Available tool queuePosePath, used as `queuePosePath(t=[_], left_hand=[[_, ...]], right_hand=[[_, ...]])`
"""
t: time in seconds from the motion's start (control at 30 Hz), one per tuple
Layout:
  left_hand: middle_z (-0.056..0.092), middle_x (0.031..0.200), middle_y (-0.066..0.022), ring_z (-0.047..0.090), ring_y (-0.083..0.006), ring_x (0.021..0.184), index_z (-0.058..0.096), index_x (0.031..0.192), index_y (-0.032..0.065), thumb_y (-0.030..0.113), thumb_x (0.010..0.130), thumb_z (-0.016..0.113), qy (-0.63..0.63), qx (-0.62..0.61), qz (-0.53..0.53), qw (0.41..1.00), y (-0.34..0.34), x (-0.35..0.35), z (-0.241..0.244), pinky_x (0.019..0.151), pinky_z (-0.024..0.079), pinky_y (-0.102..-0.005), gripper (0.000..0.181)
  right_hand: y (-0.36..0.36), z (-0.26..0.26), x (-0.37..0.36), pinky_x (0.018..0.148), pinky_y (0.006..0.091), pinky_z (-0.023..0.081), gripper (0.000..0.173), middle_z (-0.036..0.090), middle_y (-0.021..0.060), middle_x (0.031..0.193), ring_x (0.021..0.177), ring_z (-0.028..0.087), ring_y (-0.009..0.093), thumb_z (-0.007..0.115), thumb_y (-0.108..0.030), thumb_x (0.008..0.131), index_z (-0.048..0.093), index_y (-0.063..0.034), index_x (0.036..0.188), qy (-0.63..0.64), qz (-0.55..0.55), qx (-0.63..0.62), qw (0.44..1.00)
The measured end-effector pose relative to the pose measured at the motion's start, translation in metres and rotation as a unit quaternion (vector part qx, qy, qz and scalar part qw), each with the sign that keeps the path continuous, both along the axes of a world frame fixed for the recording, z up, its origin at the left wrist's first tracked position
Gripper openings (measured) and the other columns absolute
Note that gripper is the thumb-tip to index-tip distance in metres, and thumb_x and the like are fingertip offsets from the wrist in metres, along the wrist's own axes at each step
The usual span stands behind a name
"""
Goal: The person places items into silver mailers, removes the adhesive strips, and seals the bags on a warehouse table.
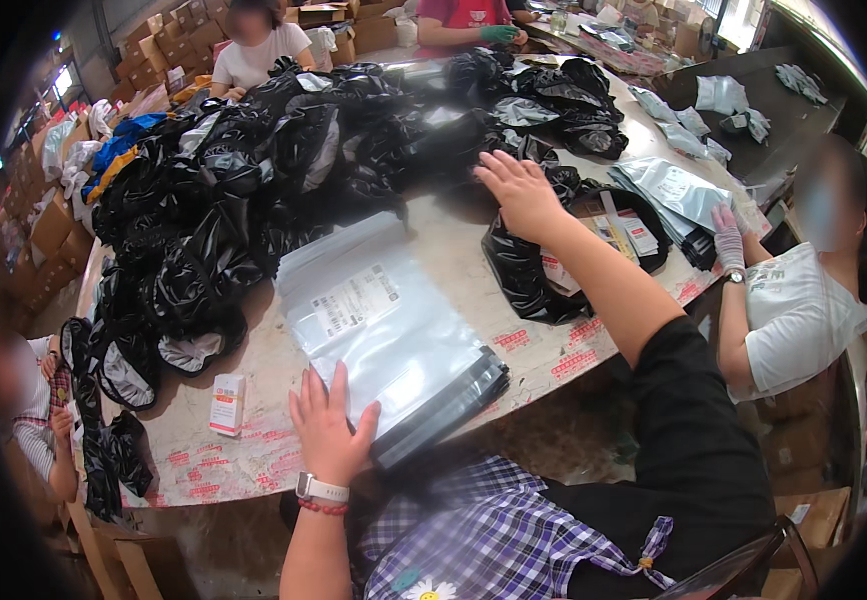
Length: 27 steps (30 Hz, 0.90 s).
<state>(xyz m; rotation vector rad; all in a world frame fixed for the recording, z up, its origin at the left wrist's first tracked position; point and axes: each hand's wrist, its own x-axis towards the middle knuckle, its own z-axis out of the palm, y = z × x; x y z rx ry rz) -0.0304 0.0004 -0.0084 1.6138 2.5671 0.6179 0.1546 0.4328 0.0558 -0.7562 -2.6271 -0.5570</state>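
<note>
My left hand rests with fingers apart on the near left edge of a stack of silvery plastic mailer bags. The top bag bears a white printed label, and the stack's dark edges face me. My right hand is stretched out over the table, palm down, with nothing visible in its grip. Just beyond its fingertips is a blurred black bundle. Below my right forearm sits a rolled-down black plastic bag with printed cards inside, partly hidden by the arm.
A large heap of black plastic-looking items covers the table's far and left parts. A small white box stands at the left front. Gloved hands of a co-worker hold more mailers at right. Other people stand around the table.
</note>
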Motion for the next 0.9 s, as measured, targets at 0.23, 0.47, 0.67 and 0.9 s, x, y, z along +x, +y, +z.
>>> queuePosePath(t=[0.23,0.47,0.67,0.9], left_hand=[[0.035,0.166,-0.027,0.035,-0.0468,0.15,0.056,0.15,0.0073,0.048,0.096,0.069,0.032,0.078,-0.015,0.996,0.012,-0.003,0.0,0.122,0.026,-0.0571,0.069],[0.05,0.15,-0.0225,0.054,-0.0355,0.124,0.057,0.145,0.0003,0.047,0.099,0.066,-0.142,0.272,0.014,0.952,-0.003,-0.002,0.004,0.108,0.042,-0.0486,0.066],[0.045,0.153,-0.0182,0.055,-0.0252,0.131,0.033,0.158,-0.0037,0.054,0.107,0.053,-0.446,0.419,-0.067,0.788,0.0,0.032,0.043,0.107,0.048,-0.0382,0.08],[0.071,0.11,-0.0145,0.068,-0.0219,0.104,0.066,0.124,-0.0031,-0.004,0.088,0.074,-0.194,0.297,0.08,0.931,-0.007,0.021,0.023,0.093,0.054,-0.0355,0.037]], right_hand=[[0.023,0.041,-0.039,0.098,0.0449,0.051,0.02,0.074,0.0161,0.111,0.113,0.067,0.038,0.064,-0.004,0.087,0.07,-0.0025,0.106,0.282,0.1,0.022,0.954],[-0.12,0.1,-0.051,0.064,0.0245,0.045,0.012,0.062,-0.0034,0.079,0.072,0.053,0.004,0.068,-0.01,0.101,0.068,0.0015,0.102,0.382,0.232,-0.371,0.814],[-0.233,0.033,-0.021,0.065,0.0316,0.051,0.011,0.069,0.0101,0.078,0.071,0.061,0.011,0.073,-0.006,0.095,0.067,0.003,0.097,0.271,0.152,-0.518,0.797],[-0.257,0.02,-0.018,0.077,0.049,0.056,0.033,0.071,0.0246,0.09,0.087,0.069,0.047,0.079,-0.008,0.08,0.058,-0.0029,0.105,0.102,0.136,-0.437,0.883]])
